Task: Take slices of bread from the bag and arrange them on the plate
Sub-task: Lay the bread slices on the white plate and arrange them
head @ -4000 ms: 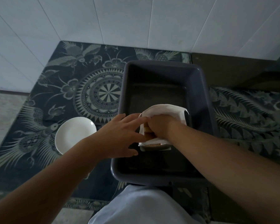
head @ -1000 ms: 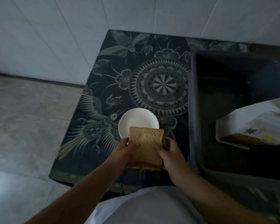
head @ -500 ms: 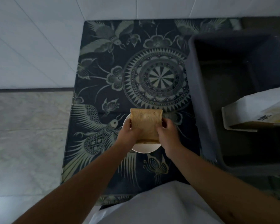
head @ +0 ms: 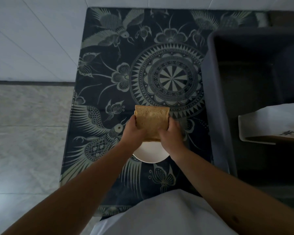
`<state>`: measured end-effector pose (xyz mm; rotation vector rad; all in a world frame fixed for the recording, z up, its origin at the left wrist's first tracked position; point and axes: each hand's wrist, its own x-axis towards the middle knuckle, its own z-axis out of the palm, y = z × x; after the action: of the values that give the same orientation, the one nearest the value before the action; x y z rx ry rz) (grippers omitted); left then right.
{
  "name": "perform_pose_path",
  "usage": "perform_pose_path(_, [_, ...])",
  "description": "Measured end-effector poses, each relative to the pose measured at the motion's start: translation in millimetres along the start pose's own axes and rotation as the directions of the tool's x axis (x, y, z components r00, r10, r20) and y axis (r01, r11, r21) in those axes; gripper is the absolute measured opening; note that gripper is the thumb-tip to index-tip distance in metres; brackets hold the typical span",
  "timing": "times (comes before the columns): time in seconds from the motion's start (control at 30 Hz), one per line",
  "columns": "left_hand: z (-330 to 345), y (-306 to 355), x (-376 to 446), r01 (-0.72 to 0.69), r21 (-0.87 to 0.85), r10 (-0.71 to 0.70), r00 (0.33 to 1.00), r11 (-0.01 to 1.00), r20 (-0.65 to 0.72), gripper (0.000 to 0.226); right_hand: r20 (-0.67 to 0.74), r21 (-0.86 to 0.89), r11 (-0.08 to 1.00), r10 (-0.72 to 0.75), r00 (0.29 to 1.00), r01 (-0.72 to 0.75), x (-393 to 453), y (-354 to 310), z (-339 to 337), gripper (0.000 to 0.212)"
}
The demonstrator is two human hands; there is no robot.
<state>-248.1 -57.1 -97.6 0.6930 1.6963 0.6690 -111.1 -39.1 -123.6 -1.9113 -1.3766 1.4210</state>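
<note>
Bread stack (head: 151, 123) is clamped between left hand (head: 134, 131) and right hand (head: 170, 134), fingers closed on its sides, held above plate (head: 149, 154); plate's exposed rim at 6 o'clock, long axis 12–6, both hands equally near.

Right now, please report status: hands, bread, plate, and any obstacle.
Left hand and right hand both grip the bread. Bread held over white plate, not yet released. Nothing in the way.
</note>
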Motion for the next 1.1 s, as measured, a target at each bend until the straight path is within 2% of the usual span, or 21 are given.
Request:
perform_pose_path(0.07, [1.5,0.3,2.9,-0.004,0.001,0.004,1.000,1.000,-0.009,0.065,0.043,-0.015,1.000,0.011,0.999,-0.010,1.1,0.8,-0.5,0.060])
perform_pose_path(0.17, [3.4,-1.6,6.1,0.013,0.066,-0.010,0.999,0.998,-0.049,0.066,0.095,0.008,1.000,0.012,0.995,-0.013,1.8,0.9,-1.3,0.060])
perform_pose_path(0.4, [6.8,-5.5,11.0,0.097,0.218,-0.078,0.993,0.971,-0.093,0.077,0.097,0.010,0.999,0.030,0.995,-0.031,1.3,-1.3,-3.2,0.058])
perform_pose_path(0.63, [-3.6,0.9,4.6,0.056,0.179,-0.051,0.998,0.982,-0.029,0.073,0.146,0.037,0.998,0.038,0.989,-0.044,1.5,-0.4,-7.7,0.056])
perform_pose_path(0.73, [-7.6,-2.7,-1.2,0.035,0.129,-0.032,0.999,0.991,-0.028,0.060,0.166,0.055,0.998,0.033,0.986,-0.042,-0.3,1.4,-10.4,0.055])
perform_pose_path(0.87, [-12.8,-13.9,-7.6,0.041,0.101,-0.041,0.999,0.994,0.006,0.048,0.125,0.016,0.999,-0.052,0.991,0.051,-7.2,4.1,-14.8,0.063])
perform_pose_path(0.93, [-11.9,-17.2,-13.2,0.039,0.086,-0.038,0.999,0.996,-0.010,0.051,0.136,0.001,0.993,-0.117,0.984,0.118,-11.6,7.8,-15.6,0.057])
perform_pose_path(1.0, [-7.6,-18.6,-18.0,0.032,0.073,-0.030,0.999,0.997,-0.029,0.057,0.166,0.016,0.995,-0.096,0.981,0.095,-14.5,11.0,-15.5,0.054])
perform_pose_path(1.1, [-3.2,-18.3,-20.9,0.028,0.070,-0.024,0.998,0.997,-0.062,0.053,0.143,0.086,0.995,-0.066,0.987,0.054,-15.5,13.3,-13.8,0.053])
